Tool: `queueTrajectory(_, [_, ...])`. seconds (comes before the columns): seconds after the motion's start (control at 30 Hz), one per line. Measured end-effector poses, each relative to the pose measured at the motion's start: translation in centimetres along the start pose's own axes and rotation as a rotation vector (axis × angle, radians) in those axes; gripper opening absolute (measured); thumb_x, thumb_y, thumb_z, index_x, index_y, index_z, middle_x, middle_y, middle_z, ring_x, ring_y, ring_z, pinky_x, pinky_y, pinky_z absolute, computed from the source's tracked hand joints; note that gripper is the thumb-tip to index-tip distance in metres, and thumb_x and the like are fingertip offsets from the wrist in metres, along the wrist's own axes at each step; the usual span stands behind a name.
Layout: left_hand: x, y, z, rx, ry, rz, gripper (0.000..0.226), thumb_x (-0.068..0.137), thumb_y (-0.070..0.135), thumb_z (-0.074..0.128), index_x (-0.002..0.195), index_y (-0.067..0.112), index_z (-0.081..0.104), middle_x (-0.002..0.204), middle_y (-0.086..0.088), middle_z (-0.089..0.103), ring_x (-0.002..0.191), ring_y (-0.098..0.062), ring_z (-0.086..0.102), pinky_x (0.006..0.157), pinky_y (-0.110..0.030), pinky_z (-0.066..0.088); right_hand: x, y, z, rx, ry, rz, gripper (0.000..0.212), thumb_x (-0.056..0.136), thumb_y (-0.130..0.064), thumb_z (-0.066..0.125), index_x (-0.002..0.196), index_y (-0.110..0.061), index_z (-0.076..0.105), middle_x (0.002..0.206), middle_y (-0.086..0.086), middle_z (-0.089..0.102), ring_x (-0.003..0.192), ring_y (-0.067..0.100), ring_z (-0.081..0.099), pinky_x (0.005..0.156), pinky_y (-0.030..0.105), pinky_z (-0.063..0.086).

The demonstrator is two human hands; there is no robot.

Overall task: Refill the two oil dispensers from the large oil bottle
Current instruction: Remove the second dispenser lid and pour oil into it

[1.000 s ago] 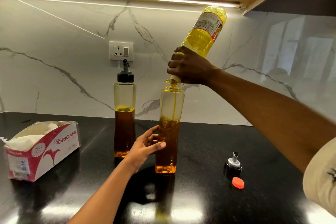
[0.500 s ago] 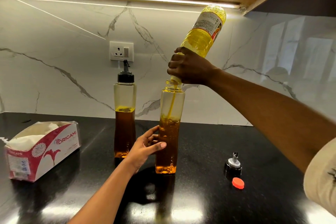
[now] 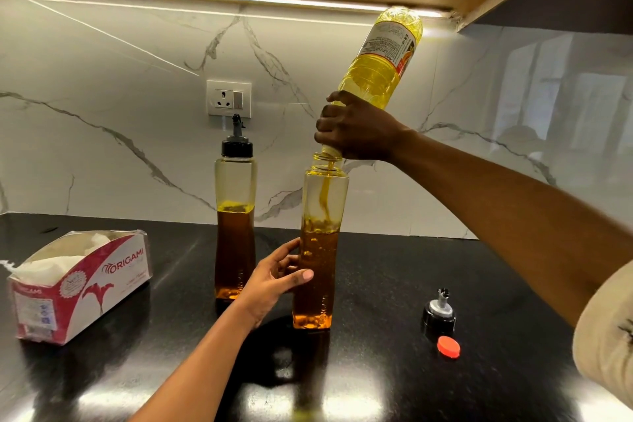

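My right hand (image 3: 356, 130) grips the neck of the large oil bottle (image 3: 383, 62), tipped mouth-down over the open dispenser (image 3: 320, 250). A yellow stream of oil runs from its mouth into that dispenser, which is a bit over half full. My left hand (image 3: 274, 279) holds the open dispenser's lower body, thumb in front, fingers behind. The second dispenser (image 3: 235, 226) stands just left of it with its black spout cap on, about half full. The removed black spout cap (image 3: 439, 313) and the bottle's orange cap (image 3: 448, 346) lie on the counter to the right.
An open red-and-white tissue box (image 3: 82, 281) sits at the left on the black counter (image 3: 376, 380). A wall socket (image 3: 228, 98) is on the marble backsplash behind the dispensers. A wooden cabinet underside hangs just above the tipped bottle.
The oil stream keeps flowing and the level in the open dispenser has risen slightly. Both hands and the tipped bottle have hardly moved.
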State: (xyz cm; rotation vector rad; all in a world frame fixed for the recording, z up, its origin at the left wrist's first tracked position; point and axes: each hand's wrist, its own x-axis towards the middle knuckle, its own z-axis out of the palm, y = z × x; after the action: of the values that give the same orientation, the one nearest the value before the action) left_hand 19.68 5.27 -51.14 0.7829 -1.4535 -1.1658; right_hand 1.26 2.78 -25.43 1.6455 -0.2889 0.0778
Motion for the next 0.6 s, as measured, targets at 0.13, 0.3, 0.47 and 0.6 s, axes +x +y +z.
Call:
queueTrajectory(0.13, [-0.05, 0.02, 0.02, 0.003, -0.002, 0.001, 0.099, 0.046, 0.05, 0.092, 0.133, 0.028, 0.049, 0.111, -0.006, 0.071, 0.109, -0.021, 0.065, 0.087, -0.03, 0.055, -0.02, 0.08, -0.04, -0.002, 0.002, -0.008, 0.016, 0.085, -0.031, 0.062, 0.095, -0.02, 0.066, 0.091, -0.003, 0.069, 0.091, 0.019, 0.066, 0.094, 0.038, 0.046])
queueTrajectory(0.3, [-0.05, 0.0, -0.05, 0.014, -0.001, -0.004, 0.097, 0.046, 0.053, 0.091, 0.131, 0.032, 0.049, 0.111, -0.005, 0.07, 0.109, -0.019, 0.065, 0.086, -0.029, 0.055, 0.0, 0.09, -0.06, -0.017, -0.017, -0.014, 0.016, 0.085, -0.031, 0.062, 0.097, -0.021, 0.066, 0.092, -0.003, 0.069, 0.093, 0.018, 0.066, 0.095, 0.037, 0.045])
queueTrajectory(0.47, [0.03, -0.1, -0.08, 0.018, -0.002, -0.005, 0.095, 0.047, 0.052, 0.091, 0.13, 0.033, 0.049, 0.11, -0.004, 0.071, 0.109, -0.019, 0.066, 0.084, -0.026, 0.054, -0.02, 0.15, -0.07, -0.025, -0.012, -0.019, 0.016, 0.086, -0.03, 0.06, 0.097, -0.021, 0.065, 0.093, -0.004, 0.069, 0.093, 0.017, 0.065, 0.095, 0.037, 0.044])
queueTrajectory(0.6, [0.09, -0.15, -0.06, 0.025, 0.002, 0.001, 0.097, 0.047, 0.053, 0.091, 0.132, 0.032, 0.048, 0.11, -0.003, 0.071, 0.109, -0.019, 0.065, 0.086, -0.028, 0.054, -0.04, 0.18, -0.02, -0.038, 0.001, -0.029, 0.014, 0.086, -0.031, 0.061, 0.094, -0.022, 0.066, 0.09, -0.005, 0.068, 0.09, 0.016, 0.066, 0.094, 0.036, 0.046])
